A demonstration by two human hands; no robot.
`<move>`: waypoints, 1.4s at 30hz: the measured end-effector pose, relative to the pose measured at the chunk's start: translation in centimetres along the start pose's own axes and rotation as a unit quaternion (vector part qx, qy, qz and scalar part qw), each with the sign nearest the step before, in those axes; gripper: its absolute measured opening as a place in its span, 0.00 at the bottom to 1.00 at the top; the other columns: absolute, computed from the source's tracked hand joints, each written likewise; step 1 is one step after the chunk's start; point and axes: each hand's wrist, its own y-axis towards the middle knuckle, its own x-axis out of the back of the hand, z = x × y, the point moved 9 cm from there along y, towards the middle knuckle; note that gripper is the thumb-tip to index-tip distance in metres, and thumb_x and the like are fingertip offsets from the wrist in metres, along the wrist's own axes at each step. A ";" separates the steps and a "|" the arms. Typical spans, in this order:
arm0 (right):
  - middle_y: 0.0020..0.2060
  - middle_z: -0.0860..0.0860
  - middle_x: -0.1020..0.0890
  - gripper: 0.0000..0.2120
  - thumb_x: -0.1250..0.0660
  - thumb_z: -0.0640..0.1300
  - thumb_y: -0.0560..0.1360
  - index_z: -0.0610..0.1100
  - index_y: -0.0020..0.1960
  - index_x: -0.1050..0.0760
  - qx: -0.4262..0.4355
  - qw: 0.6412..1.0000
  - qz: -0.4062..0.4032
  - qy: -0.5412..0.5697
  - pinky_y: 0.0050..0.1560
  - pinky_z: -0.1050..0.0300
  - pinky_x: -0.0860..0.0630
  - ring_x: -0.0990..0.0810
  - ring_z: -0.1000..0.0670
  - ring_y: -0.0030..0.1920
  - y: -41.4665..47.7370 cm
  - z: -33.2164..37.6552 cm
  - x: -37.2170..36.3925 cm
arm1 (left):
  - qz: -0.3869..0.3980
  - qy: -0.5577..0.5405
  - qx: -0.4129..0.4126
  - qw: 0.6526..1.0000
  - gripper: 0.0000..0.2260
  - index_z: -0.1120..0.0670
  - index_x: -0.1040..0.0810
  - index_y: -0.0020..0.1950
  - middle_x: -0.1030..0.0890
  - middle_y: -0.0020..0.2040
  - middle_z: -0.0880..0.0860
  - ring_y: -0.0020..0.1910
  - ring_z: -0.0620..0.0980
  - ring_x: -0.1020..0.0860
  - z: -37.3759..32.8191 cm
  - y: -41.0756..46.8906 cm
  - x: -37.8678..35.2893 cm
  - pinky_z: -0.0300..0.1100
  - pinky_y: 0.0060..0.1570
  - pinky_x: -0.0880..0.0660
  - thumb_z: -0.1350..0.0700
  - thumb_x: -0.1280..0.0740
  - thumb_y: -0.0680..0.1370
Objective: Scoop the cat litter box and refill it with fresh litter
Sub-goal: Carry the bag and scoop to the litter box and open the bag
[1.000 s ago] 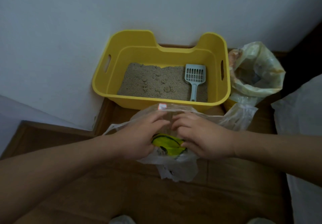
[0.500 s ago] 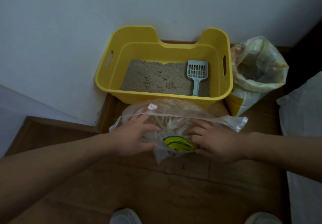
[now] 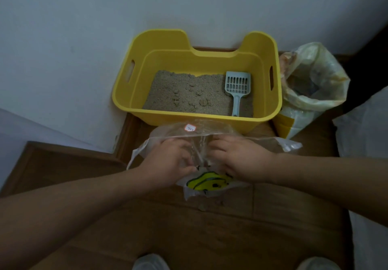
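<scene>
On the floor at centre frame, left hand and right hand both pinch the clear plastic bag, fingers curled into its film, apparently opening it for waste. At 12 o'clock from the hands, just beyond the bag, sits the yellow litter box; scoop lies on lumpy litter, untouched. Litter sack at 2 o'clock, open. Looks like scooping not started, refill still left.

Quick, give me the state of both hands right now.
Left hand: closed, pinching the clear plastic bag on the floor.
Right hand: closed, gripping the same bag on its other side.
</scene>
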 end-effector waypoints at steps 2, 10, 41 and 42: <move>0.70 0.44 0.29 0.30 0.31 0.57 0.72 0.48 0.71 0.31 -0.007 0.998 0.030 -0.046 0.76 0.42 0.42 0.36 0.40 0.74 0.2 0.0 -1.7 | 0.000 -0.007 -0.016 1.000 0.20 0.42 0.22 0.62 0.27 0.68 0.44 0.69 0.45 0.32 0.0 -0.1 -0.4 0.52 0.67 0.32 0.42 0.26 0.71; 0.79 0.46 0.62 0.56 0.36 0.73 0.67 0.53 0.79 0.66 -0.104 0.987 0.115 -0.035 0.72 0.40 0.65 0.63 0.40 0.78 -0.8 -2.5 -4.3 | 0.100 0.072 0.008 0.992 0.58 0.39 0.61 0.78 0.58 0.80 0.43 0.77 0.54 0.47 2.0 -0.7 -3.4 0.52 0.72 0.38 0.38 0.22 0.62; 0.80 0.52 0.55 0.24 0.50 0.65 0.79 0.56 0.66 0.26 -0.011 0.976 0.215 0.034 0.73 0.31 0.61 0.61 0.41 0.78 -1.0 -1.2 -5.3 | 0.230 0.103 -0.003 0.968 0.42 0.38 0.38 0.72 0.45 0.76 0.46 0.75 0.52 0.45 2.6 -1.6 -4.0 0.49 0.70 0.41 0.33 0.25 0.62; 0.80 0.53 0.56 0.25 0.50 0.66 0.79 0.56 0.64 0.24 -0.011 0.974 0.224 0.031 0.73 0.31 0.62 0.61 0.42 0.78 -1.4 -1.5 -5.4 | 0.232 0.098 0.004 0.968 0.40 0.37 0.35 0.71 0.43 0.75 0.46 0.74 0.52 0.43 2.8 -1.7 -3.9 0.48 0.69 0.39 0.33 0.25 0.61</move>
